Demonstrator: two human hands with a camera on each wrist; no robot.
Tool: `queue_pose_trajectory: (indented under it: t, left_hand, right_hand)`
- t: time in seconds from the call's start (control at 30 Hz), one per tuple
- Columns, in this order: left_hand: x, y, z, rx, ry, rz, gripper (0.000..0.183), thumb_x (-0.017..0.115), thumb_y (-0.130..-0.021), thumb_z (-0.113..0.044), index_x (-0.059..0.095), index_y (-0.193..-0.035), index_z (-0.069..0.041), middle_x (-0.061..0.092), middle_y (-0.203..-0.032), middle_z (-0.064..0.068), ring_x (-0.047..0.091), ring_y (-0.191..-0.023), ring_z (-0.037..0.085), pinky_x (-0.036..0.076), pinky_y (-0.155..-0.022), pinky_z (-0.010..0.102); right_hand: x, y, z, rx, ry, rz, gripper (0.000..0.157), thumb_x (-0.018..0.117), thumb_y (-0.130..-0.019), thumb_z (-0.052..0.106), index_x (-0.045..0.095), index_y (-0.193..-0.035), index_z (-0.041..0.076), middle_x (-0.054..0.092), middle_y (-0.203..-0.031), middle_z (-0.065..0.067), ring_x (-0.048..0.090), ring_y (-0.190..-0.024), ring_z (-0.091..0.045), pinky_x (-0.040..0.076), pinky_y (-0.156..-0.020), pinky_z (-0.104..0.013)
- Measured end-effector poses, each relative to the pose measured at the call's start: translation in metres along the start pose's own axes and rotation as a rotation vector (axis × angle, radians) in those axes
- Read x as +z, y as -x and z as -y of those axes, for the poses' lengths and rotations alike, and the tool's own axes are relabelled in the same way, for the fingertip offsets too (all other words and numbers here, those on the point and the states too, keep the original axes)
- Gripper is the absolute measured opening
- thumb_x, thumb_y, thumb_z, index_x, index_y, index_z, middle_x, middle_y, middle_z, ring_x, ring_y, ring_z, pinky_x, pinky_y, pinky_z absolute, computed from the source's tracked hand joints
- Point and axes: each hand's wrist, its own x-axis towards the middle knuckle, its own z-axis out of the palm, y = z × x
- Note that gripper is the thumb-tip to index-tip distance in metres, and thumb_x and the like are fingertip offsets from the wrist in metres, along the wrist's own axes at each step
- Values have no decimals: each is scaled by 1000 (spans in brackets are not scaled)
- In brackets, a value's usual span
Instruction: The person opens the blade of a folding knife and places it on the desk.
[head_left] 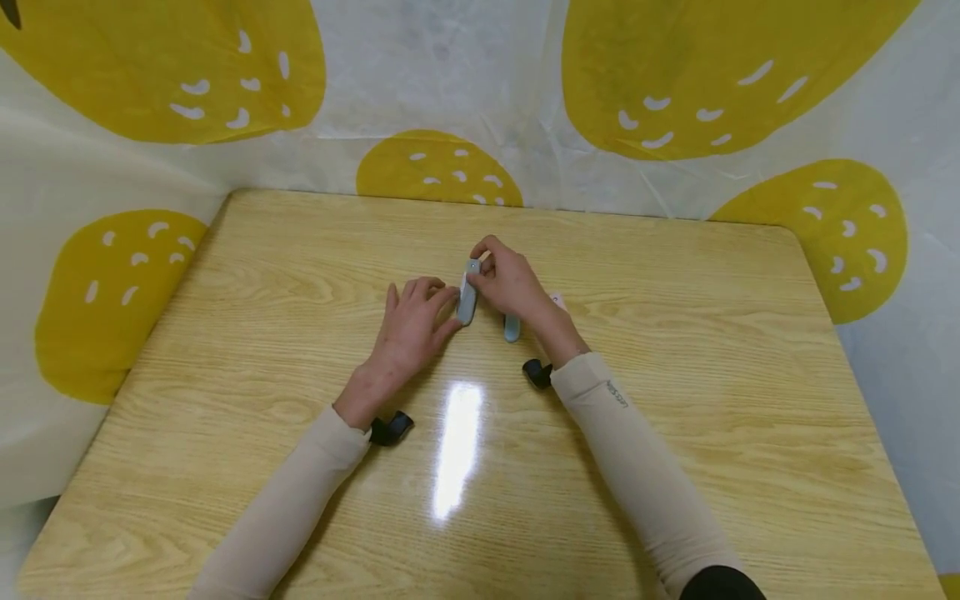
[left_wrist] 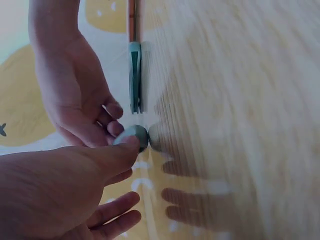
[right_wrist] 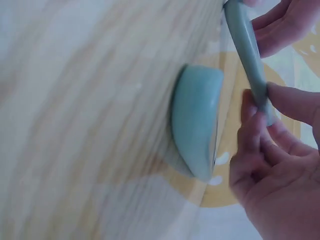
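Note:
A slim grey-green folding knife [head_left: 467,302], with a pale strip along its side and a pivot dot at its top end, is held between both hands at mid-table. My right hand [head_left: 513,283] pinches its far end between thumb and fingers. At the near end, my left hand [head_left: 408,329] holds it with thumb and forefinger, the other fingers spread. The left wrist view shows the left thumb on the knife's rounded end [left_wrist: 140,136]. Beside it lies a second grey-green handle [head_left: 512,327], partly hidden under the right hand; its slotted side [left_wrist: 134,75] shows in the left wrist view.
The wood-grain table [head_left: 300,250] stretches out around both hands. A white curtain [head_left: 442,75] with yellow fruit shapes hangs along its back and sides. Black wrist mounts [head_left: 392,429] sit at both cuffs. A bright light reflection [head_left: 457,450] lies on the tabletop.

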Motion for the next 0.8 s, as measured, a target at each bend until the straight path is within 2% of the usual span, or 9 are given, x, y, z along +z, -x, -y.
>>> queue_pose_trajectory:
  t: [0.1,0.23,0.37,0.5,0.57,0.8]
  left_hand:
    - [0,-1,1,1,13,-12,47,63,-97,-37,55,-139,-19,51,-140,8,41,-137,30,18,-117,70]
    - [0,-4,1,2,63,-31,46,60,-98,-38,55,-139,-16,53,-140,8,42,-136,29,19,-118,68]
    - [0,-7,2,18,124,-83,42,62,-98,-33,58,-135,-13,58,-133,10,49,-129,30,31,-116,58]
    - [-1,-10,2,21,189,-148,37,63,-98,-27,61,-131,-9,63,-124,11,56,-116,29,46,-102,44]
    - [-2,-10,1,3,218,-160,35,62,-98,-25,63,-129,-8,64,-118,10,58,-111,27,50,-95,41]
    - [-4,-9,-2,-81,318,-127,22,61,-99,-26,68,-112,-10,66,-100,4,62,-89,20,51,-75,34]
  right_hand:
    - [0,1,-1,-21,-94,-39,28,63,-98,20,53,-123,13,66,-99,-8,61,-82,-22,48,-69,-31]
    - [-1,3,0,-16,-154,-68,25,64,-98,22,53,-119,16,65,-96,-6,60,-83,-21,48,-69,-31]
    - [-2,4,1,-4,-193,-72,24,63,-98,22,54,-119,16,65,-97,-6,64,-88,-23,49,-71,-32]
    - [-3,4,2,-3,-306,-46,25,63,-98,18,53,-120,13,64,-98,-10,69,-93,-28,54,-77,-39]
    - [-3,4,1,-3,-372,-30,25,63,-98,17,53,-121,12,63,-97,-12,70,-93,-29,56,-81,-43]
    - [-2,5,-2,-20,-484,-25,26,63,-97,12,53,-120,8,60,-92,-11,71,-88,-24,58,-83,-50]
